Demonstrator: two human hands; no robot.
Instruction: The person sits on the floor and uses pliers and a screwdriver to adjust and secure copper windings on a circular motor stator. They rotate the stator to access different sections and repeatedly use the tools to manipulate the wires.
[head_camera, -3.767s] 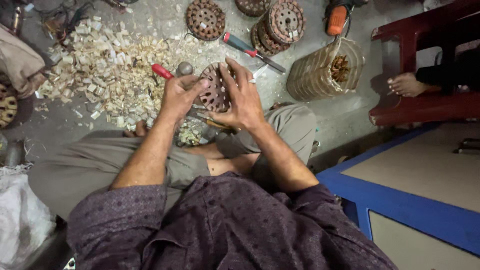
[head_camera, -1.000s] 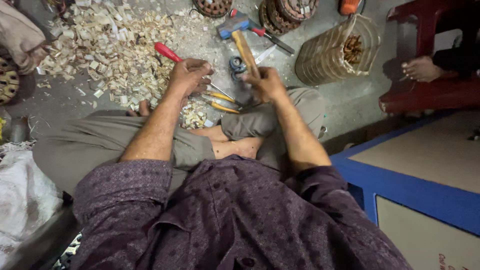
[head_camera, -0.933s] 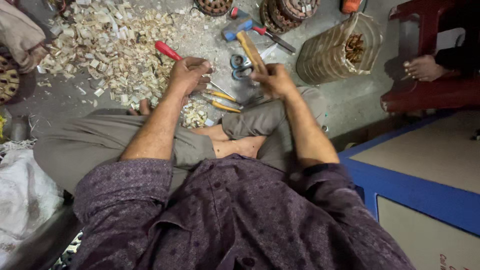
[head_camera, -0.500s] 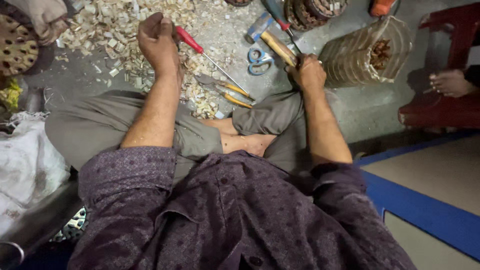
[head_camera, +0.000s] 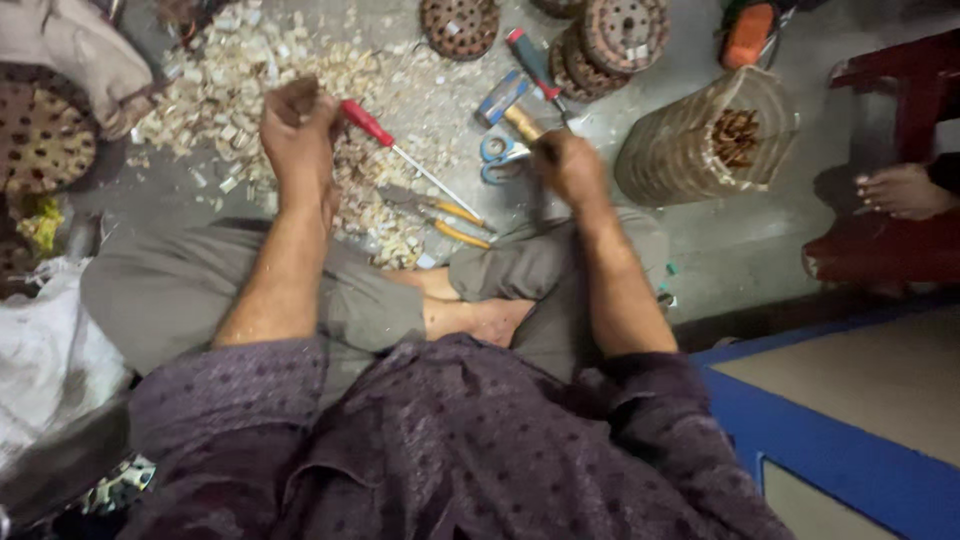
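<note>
A cylindrical wire basket (head_camera: 700, 140) is lying on its side on the grey floor (head_camera: 740, 250), beside a red stool (head_camera: 900, 170). Round perforated discs (head_camera: 610, 35) are sitting near blue-handled scissors (head_camera: 497, 158), and yellow-handled pliers (head_camera: 450, 218) are lying among pale scraps (head_camera: 230, 80).

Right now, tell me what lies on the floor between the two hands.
In the head view, between the left hand and right hand lie a red-handled screwdriver, yellow-handled pliers and pale scraps.

Head-worn view, steeply down, close over lap
</note>
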